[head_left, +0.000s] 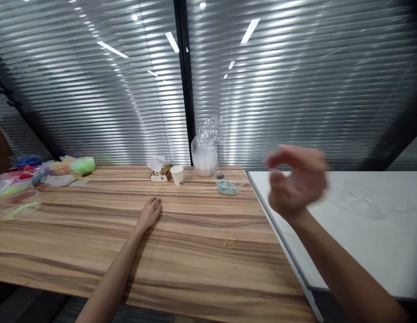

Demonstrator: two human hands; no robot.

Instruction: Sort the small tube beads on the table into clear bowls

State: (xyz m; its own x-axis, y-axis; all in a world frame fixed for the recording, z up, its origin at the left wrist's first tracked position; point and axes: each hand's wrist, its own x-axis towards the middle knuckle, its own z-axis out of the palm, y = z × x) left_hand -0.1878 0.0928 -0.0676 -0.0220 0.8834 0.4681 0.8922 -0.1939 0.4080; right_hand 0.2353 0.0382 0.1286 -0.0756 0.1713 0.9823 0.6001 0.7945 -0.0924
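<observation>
L hand (151, 214) rests on the wood-grain desk (195, 273), fingers loosely bent; can't tell if anything's under it. R hand (298, 179), blurred, hangs raised nr the desk's R edge, thumb & index curled w/ a small gap btwn; any hold unclear. Clear tub (239, 182) w/ blue-green bits (228, 188) sits far R, nr bagged white container (204, 160).

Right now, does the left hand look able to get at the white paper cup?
Probably yes: the left hand rests on the wood-grain table, and the white paper cup stands upright beyond it, with nothing visible between them. The tissue box sits beside the cup, not across that path.
</observation>
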